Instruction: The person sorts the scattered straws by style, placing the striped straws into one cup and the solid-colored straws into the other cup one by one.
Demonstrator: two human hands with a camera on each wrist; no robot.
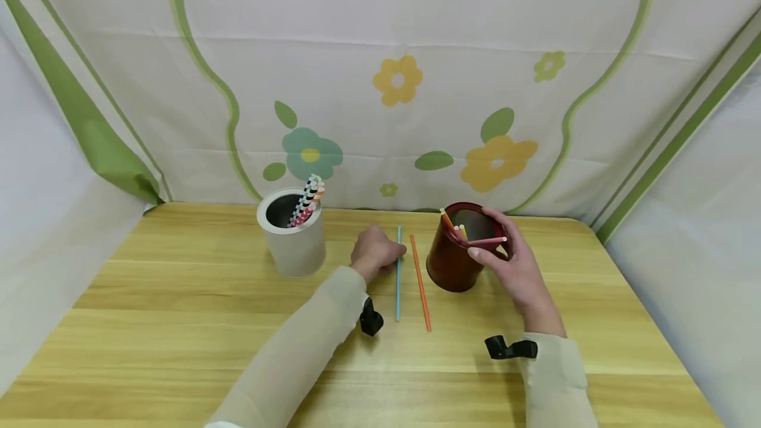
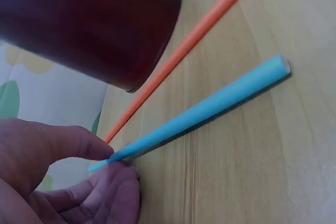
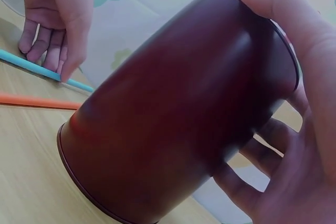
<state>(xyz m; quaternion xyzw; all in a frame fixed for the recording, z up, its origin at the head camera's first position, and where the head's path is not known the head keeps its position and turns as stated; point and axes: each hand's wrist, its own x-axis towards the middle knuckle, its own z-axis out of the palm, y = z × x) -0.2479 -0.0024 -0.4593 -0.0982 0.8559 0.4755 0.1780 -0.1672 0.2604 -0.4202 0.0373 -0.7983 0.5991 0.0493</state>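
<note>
My left hand [image 1: 376, 253] pinches a plain light-blue straw [image 1: 398, 296] near its far end, thumb on one side and fingers on the other. In the left wrist view the straw [image 2: 210, 109] lies along the wooden tabletop. Beside it on the table is an orange straw [image 1: 420, 283], untouched. My right hand [image 1: 518, 268] grips a dark red cylindrical holder [image 1: 447, 261] from its right side, thumb at the rim and fingers round the wall. Several coloured straws lean inside that holder, one pink straw [image 1: 487, 241] lying across the rim toward the thumb.
A light grey holder [image 1: 297, 253] stands at the back left, with several patterned straws [image 1: 308, 200] leaning in it. Behind the wooden table [image 1: 178, 322] hangs a flowered white curtain [image 1: 333, 71]. Each wrist carries a small black camera [image 1: 371, 318].
</note>
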